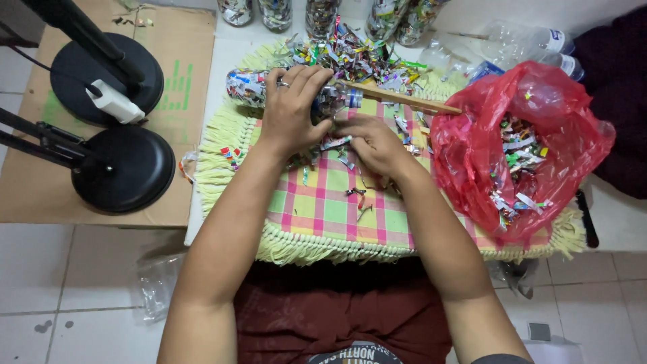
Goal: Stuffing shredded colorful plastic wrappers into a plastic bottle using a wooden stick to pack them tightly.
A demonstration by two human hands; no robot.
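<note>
My left hand (291,108), a ring on one finger, grips a clear plastic bottle (248,86) lying on its side and stuffed with shredded coloured wrappers. A wooden stick (404,100) pokes out of the bottle's mouth and points right. My right hand (374,143) rests fingers-down on loose wrapper shreds (350,57) just below the bottle's mouth, pinching at them. Both hands work over a checked pink, green and yellow cloth (323,209) with a pale fringe.
A red plastic bag (472,162) holding more shreds lies to the right. Several stuffed bottles (320,13) stand at the back, with clear bottles (539,40) at the back right. Two black round stand bases (125,168) sit on cardboard (185,67) to the left.
</note>
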